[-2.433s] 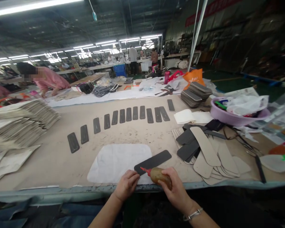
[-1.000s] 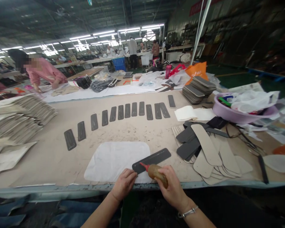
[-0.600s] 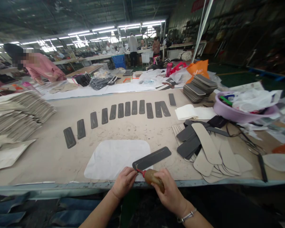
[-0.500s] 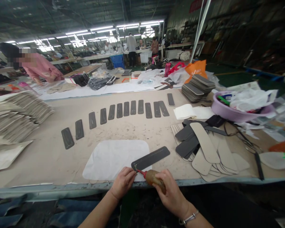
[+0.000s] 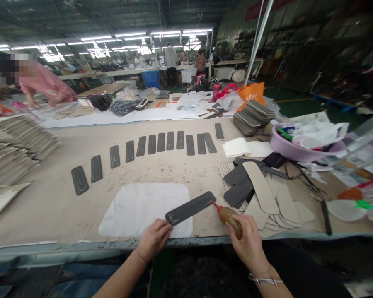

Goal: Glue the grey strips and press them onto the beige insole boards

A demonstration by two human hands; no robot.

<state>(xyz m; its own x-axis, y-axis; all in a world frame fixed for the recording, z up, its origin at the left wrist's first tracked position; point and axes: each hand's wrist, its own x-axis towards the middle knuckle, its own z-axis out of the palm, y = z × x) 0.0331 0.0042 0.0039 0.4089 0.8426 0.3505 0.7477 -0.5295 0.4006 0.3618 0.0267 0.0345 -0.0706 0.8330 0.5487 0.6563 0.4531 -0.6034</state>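
A long black strip (image 5: 191, 208) with rounded ends lies slantwise, partly over a white sheet (image 5: 133, 209). Its near left end is pinched in the fingers of my left hand (image 5: 156, 238). My right hand (image 5: 247, 240) is wrapped round a brown glue bottle (image 5: 231, 220) with a red nozzle. The nozzle tip is at the strip's far right end. Shiny lines of glue show along the strip. Beyond it, several shorter black pieces (image 5: 161, 141) lie in a curved row, with glossy lines on them.
Beige and black cut pieces (image 5: 261, 188) are heaped right of my right hand. Behind them stand a purple basin (image 5: 294, 150) and a stack of dark pieces (image 5: 251, 118). Piled sheets (image 5: 15, 149) sit at the left. A person in pink (image 5: 46, 85) leans over the far table.
My right hand has moved the glue bottle right and away from me, from the strip's left end to its right end. My left hand stays at the left end. The view has shifted slightly.
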